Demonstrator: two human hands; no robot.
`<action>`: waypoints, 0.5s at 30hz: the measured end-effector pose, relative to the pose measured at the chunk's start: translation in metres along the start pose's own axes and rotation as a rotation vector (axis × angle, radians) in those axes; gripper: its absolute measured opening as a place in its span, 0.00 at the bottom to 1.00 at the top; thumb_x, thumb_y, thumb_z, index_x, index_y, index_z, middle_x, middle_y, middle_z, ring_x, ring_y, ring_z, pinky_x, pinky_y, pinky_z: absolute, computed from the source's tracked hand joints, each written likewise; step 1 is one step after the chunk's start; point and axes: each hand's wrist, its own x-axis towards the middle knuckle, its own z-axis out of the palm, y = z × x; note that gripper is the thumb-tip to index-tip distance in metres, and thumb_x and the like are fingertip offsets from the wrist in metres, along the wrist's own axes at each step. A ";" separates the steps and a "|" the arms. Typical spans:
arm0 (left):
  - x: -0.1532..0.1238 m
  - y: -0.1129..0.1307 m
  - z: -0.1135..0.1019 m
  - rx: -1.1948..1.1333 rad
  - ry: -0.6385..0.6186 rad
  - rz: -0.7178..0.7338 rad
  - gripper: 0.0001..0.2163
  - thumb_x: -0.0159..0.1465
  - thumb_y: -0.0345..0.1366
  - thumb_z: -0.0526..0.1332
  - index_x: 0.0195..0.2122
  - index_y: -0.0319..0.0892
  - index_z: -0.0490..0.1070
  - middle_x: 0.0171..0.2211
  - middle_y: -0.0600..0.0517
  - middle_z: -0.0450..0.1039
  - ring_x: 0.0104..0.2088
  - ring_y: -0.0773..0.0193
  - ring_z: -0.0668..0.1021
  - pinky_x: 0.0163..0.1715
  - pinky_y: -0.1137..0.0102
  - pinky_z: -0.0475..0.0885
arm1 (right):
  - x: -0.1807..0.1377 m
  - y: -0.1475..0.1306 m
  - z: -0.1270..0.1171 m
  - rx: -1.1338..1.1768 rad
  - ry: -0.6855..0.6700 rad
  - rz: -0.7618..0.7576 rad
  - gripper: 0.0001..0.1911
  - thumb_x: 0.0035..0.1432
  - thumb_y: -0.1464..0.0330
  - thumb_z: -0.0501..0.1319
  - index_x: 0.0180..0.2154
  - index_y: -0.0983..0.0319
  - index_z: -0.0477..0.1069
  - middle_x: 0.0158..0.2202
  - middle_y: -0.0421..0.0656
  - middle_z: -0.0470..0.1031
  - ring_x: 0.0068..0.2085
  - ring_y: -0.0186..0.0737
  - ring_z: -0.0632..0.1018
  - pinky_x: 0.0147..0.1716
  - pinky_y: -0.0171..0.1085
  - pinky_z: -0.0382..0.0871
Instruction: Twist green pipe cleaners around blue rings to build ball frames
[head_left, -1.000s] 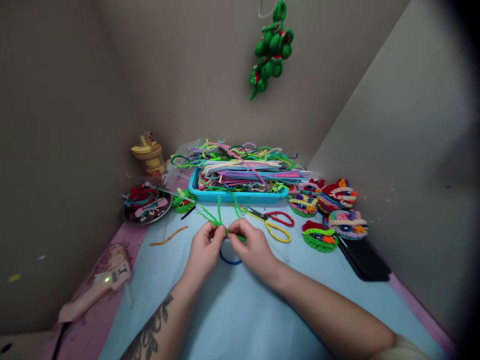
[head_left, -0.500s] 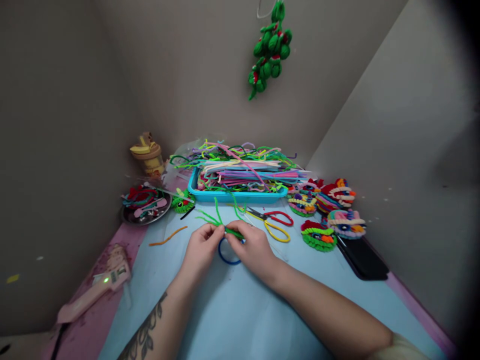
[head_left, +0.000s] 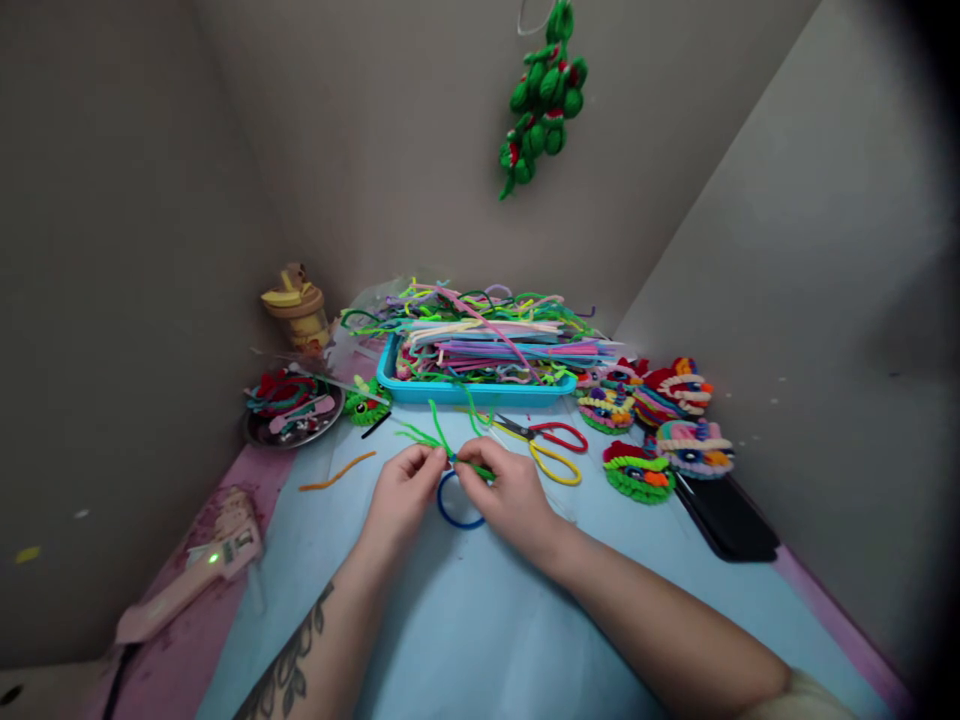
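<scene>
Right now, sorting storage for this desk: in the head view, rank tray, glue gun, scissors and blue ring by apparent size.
1. Tray, largest.
2. Glue gun, though it lies nearer the camera, so its lead over the scissors is unsure.
3. Scissors.
4. Blue ring, smallest.

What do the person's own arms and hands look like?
Both forearms are bare. The left forearm carries a dark tattoo. The left hand and right hand show no rings or watch. A pale sleeve edge shows near the right elbow.
</scene>
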 end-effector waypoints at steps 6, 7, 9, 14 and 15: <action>0.001 -0.002 -0.001 -0.002 0.014 0.004 0.16 0.53 0.46 0.62 0.20 0.39 0.63 0.15 0.60 0.56 0.18 0.74 0.57 0.18 0.75 0.52 | 0.001 0.000 -0.001 0.036 -0.005 -0.004 0.06 0.55 0.71 0.55 0.32 0.60 0.71 0.29 0.40 0.76 0.31 0.35 0.76 0.34 0.32 0.67; 0.001 -0.002 -0.001 -0.002 0.018 0.003 0.16 0.53 0.46 0.62 0.20 0.39 0.63 0.15 0.60 0.56 0.18 0.74 0.58 0.18 0.75 0.52 | 0.001 -0.001 -0.001 0.045 -0.005 -0.005 0.07 0.55 0.71 0.55 0.32 0.60 0.72 0.29 0.40 0.76 0.31 0.35 0.76 0.34 0.32 0.67; 0.002 -0.003 -0.002 0.001 0.024 0.003 0.16 0.53 0.46 0.62 0.20 0.39 0.64 0.16 0.60 0.57 0.18 0.74 0.58 0.18 0.75 0.52 | 0.001 -0.001 -0.001 0.060 -0.001 -0.004 0.07 0.56 0.71 0.55 0.32 0.59 0.72 0.30 0.40 0.77 0.31 0.36 0.76 0.34 0.32 0.68; 0.002 -0.002 -0.001 0.001 0.022 0.008 0.15 0.53 0.46 0.62 0.21 0.39 0.64 0.16 0.59 0.57 0.18 0.73 0.58 0.19 0.74 0.52 | 0.001 -0.002 -0.001 0.093 0.015 0.028 0.08 0.55 0.70 0.56 0.33 0.59 0.74 0.31 0.41 0.78 0.33 0.37 0.77 0.35 0.34 0.69; 0.001 -0.002 -0.001 0.001 0.021 0.006 0.15 0.52 0.47 0.62 0.21 0.39 0.65 0.16 0.59 0.57 0.18 0.73 0.58 0.19 0.74 0.52 | 0.001 -0.002 0.000 0.102 0.019 0.038 0.08 0.55 0.70 0.56 0.34 0.59 0.74 0.32 0.41 0.78 0.33 0.37 0.77 0.35 0.34 0.69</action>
